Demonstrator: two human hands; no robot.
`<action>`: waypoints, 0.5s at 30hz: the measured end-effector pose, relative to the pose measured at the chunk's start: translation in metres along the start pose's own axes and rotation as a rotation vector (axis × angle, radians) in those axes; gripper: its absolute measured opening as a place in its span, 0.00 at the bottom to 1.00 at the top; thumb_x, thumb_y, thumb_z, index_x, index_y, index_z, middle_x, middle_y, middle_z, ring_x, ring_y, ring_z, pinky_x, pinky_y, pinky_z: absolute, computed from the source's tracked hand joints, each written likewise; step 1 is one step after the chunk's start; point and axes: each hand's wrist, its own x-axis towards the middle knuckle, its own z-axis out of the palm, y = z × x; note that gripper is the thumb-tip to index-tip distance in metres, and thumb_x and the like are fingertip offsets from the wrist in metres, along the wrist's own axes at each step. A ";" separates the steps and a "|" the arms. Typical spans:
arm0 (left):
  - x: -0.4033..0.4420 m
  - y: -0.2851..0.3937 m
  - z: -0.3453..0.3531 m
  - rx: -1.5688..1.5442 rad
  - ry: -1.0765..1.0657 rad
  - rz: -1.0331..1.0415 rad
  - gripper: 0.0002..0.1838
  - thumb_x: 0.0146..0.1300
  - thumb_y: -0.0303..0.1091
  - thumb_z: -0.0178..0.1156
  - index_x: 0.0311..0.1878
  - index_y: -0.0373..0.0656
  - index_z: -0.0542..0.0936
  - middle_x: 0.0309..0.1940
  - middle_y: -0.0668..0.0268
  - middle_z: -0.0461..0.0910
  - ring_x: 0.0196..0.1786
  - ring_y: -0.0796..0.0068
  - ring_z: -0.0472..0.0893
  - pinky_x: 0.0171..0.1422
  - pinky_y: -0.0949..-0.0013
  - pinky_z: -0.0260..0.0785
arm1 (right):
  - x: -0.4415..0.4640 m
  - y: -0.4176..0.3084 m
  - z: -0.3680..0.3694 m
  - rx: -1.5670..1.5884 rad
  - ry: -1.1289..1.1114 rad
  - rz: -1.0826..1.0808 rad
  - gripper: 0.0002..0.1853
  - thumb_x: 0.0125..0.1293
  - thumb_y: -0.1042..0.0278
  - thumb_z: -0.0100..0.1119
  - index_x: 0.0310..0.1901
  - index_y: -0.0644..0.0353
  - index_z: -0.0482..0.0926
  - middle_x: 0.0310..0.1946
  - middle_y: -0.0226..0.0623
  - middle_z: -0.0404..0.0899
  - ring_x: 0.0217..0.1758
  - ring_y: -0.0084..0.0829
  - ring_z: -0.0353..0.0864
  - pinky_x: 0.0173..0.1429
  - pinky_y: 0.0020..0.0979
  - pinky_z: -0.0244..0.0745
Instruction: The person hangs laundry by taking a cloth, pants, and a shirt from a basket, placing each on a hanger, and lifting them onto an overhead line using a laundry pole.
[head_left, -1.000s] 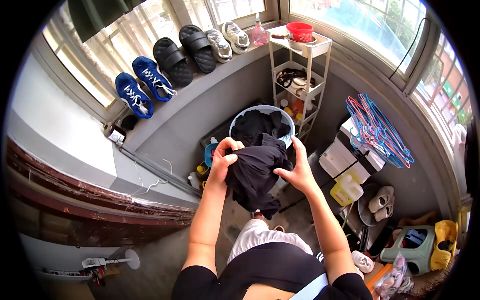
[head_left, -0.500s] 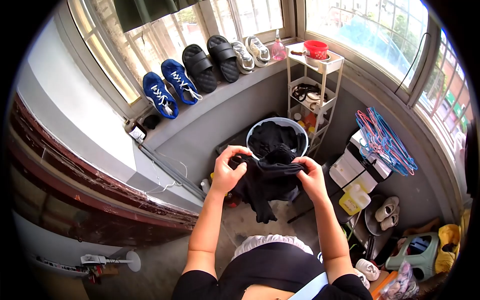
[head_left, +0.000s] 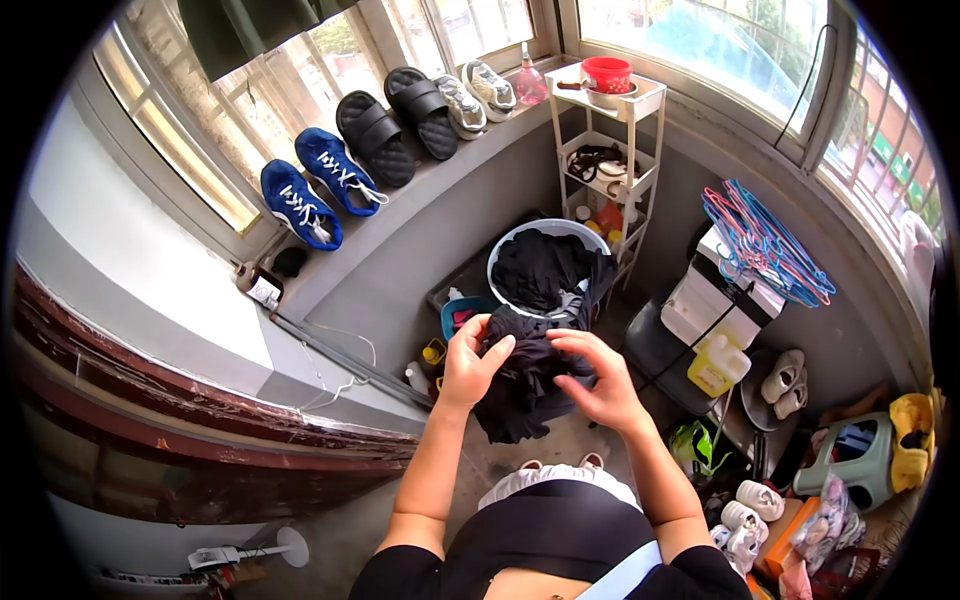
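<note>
A bunched black garment [head_left: 520, 395] hangs in front of me, pinched at its upper left side by my left hand [head_left: 470, 365]. My right hand [head_left: 605, 385] is at the garment's right side, thumb and fingers apart; whether the fingertips touch the cloth I cannot tell. Just beyond stands a light blue basin [head_left: 494, 268] heaped with black clothes [head_left: 545, 265]. Some of that dark cloth drapes over the basin's right rim, and where it ends behind the held garment is hidden.
Blue sneakers [head_left: 300, 205], black slides [head_left: 376, 138] and pale sneakers line the window ledge. A narrow white shelf [head_left: 650, 95] fills the corner. Hangers [head_left: 765, 245] lie on a white box at right, above a yellow jug [head_left: 717, 368]. Shoes and a green stool [head_left: 850, 465] crowd the lower right.
The garment, stretched between both hands before, is now bunched toward the left hand. My right hand has opened and moved slightly left. The camera view has shifted.
</note>
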 end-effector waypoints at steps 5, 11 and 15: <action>-0.007 0.015 -0.010 -0.039 -0.053 0.071 0.11 0.63 0.25 0.58 0.48 0.36 0.72 0.42 0.68 0.78 0.45 0.83 0.76 0.55 0.75 0.68 | -0.024 0.041 -0.024 -0.016 0.142 0.351 0.23 0.58 0.66 0.63 0.56 0.58 0.73 0.57 0.36 0.74 0.59 0.34 0.73 0.56 0.35 0.70; -0.011 0.035 -0.014 -0.067 -0.025 0.168 0.09 0.61 0.24 0.60 0.43 0.38 0.72 0.41 0.67 0.78 0.44 0.81 0.76 0.55 0.74 0.67 | -0.038 0.069 0.011 0.145 0.035 0.493 0.34 0.59 0.75 0.61 0.68 0.53 0.61 0.65 0.34 0.65 0.65 0.31 0.68 0.56 0.32 0.70; -0.014 0.041 -0.018 -0.035 -0.039 0.181 0.11 0.58 0.23 0.62 0.42 0.39 0.72 0.41 0.67 0.79 0.44 0.81 0.76 0.54 0.74 0.68 | -0.016 0.045 0.018 0.414 0.017 0.533 0.37 0.58 0.80 0.60 0.70 0.53 0.57 0.65 0.34 0.64 0.54 0.27 0.74 0.53 0.26 0.72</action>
